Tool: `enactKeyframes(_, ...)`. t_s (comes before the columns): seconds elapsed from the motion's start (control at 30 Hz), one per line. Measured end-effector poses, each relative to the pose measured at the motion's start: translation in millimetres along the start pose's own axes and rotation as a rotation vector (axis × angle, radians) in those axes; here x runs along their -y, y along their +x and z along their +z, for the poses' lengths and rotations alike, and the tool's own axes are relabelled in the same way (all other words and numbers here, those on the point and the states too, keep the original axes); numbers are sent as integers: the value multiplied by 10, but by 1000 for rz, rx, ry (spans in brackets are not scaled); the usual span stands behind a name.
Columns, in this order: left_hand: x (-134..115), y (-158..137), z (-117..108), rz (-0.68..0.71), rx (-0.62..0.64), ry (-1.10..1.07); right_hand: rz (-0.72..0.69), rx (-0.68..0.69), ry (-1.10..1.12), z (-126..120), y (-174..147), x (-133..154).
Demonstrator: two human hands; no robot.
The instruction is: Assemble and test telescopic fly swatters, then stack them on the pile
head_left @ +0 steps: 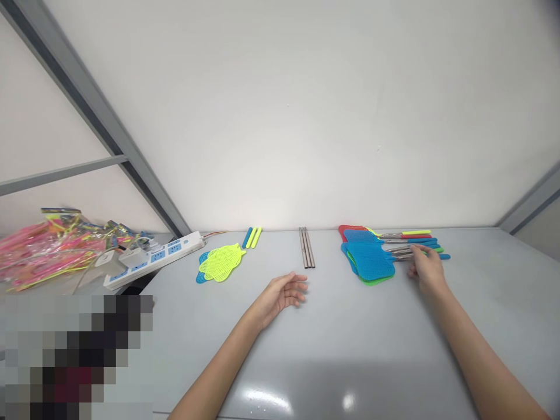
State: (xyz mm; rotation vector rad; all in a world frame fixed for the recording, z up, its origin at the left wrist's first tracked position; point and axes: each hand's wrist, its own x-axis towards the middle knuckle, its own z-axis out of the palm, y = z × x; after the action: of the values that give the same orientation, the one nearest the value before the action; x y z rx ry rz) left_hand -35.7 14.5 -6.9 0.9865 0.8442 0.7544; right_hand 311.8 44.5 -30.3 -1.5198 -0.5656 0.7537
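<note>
My right hand is closed with its fingertips pinched on the metal shaft of a blue fly swatter, the top one of a pile on the right. Beneath and behind it lie several more swatters, with green, blue and red heads, such as the red swatter. My left hand hovers over the table with fingers loosely curled and apart, holding nothing. Just beyond it lie several thin metal tubes, side by side. Left of those are yellow and blue handle grips and loose yellow mesh swatter heads, with blue ones underneath.
A white power strip with plugged-in adapters lies at the left. Beyond it are bagged pink and yellow goods. A pale wall backs the grey table, and a blurred-out patch covers the lower left.
</note>
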Motion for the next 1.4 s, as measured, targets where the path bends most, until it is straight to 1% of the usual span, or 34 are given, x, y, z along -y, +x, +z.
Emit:
enactKeyframes(0.1, -44, -15, -10, 48, -33, 77, -109, -46, 47, 33, -62, 63)
enactKeyframes(0.17, -85, -21, -42, 106, -84, 183, -162, -14, 77, 80, -126, 99)
enactKeyframes(0.23, -128, -22, -102, 187, -186, 366, -204, 54, 105, 155, -221, 121)
enactKeyframes(0.27, -149, -23, -143, 237, -266, 491, -215, 100, 120, 205, -282, 124)
enactKeyframes(0.3, -169, -26, -191, 287, -359, 624, -223, 188, 159, 262, -352, 121)
enactKeyframes(0.33, -190, -30, -246, 343, -480, 778, -202, 263, 188, 324, -432, 111)
enactKeyframes(0.37, -210, -36, -307, 376, -570, 841, -152, 341, 207, 390, -519, 94)
enactKeyframes(0.5, -281, -77, -600, 443, -821, 949, 99, 649, 197, 639, -871, -26)
enactKeyframes(0.53, -292, -88, -679, 449, -869, 972, 142, 718, 186, 683, -941, -58)
enactKeyframes(0.6, -299, -105, -827, 439, -963, 1027, 157, 795, 148, 741, -1041, -109)
enactKeyframes(0.63, -295, -110, -891, 374, -1035, 1134, 152, 815, 138, 756, -1069, -126)
enactKeyframes(0.73, -263, -114, -1031, 119, -1088, 1321, 143, 828, 126, 762, -1085, -143)
enactKeyframes(0.77, -252, -112, -1058, 63, -1086, 1347, 149, 827, 130, 758, -1078, -142)
enactKeyframes(0.83, -234, -108, -1090, 20, -1081, 1380, 166, 824, 145, 753, -1062, -136)
enactKeyframes(0.93, -225, -105, -1103, 48, -1050, 1428, 178, 825, 160, 758, -1055, -129)
enactKeyframes(1.03, -233, -102, -1099, 91, -1032, 1455, 158, 824, 152, 772, -1062, -125)
enactKeyframes(1.2, -279, -94, -1074, 72, -1012, 1427, 165, 819, 143, 777, -1067, -122)
enactKeyframes(1.27, -305, -104, -1068, 160, -1054, 1355, 157, 823, 137, 774, -1069, -122)
enactKeyframes(1.33, -328, -125, -1071, 316, -1117, 1261, 140, 826, 130, 773, -1072, -121)
enactKeyframes(1.4, -345, -149, -1083, 413, -1180, 1184, 131, 826, 121, 775, -1074, -121)
